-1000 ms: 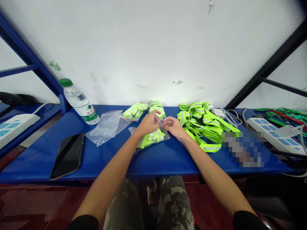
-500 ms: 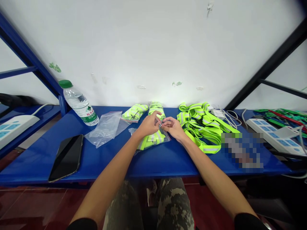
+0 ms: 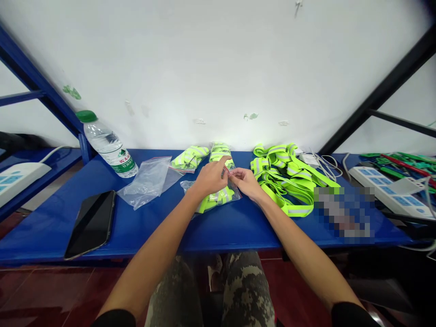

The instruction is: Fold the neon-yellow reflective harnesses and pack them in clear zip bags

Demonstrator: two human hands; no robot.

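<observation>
So: a zip bag [image 3: 236, 194], pinched at its edge

My left hand [image 3: 210, 178] and right hand [image 3: 245, 182] meet at the bag's far edge, fingers [image 3: 236, 171] of both pressed together on its red-lined zip. Its long axis slants across the bench [image 3: 245, 229], rising to my right. Inside: folded neon reflective strap [image 3: 211, 204]. Further left, a flat clear bag [image 3: 146, 184], seemingly empty.

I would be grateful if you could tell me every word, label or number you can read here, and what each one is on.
Water bottle label: red lettering, too small and blurred to read.
Power strip on the right: no readable marking.
Power strip on the left: no readable marking.
</observation>
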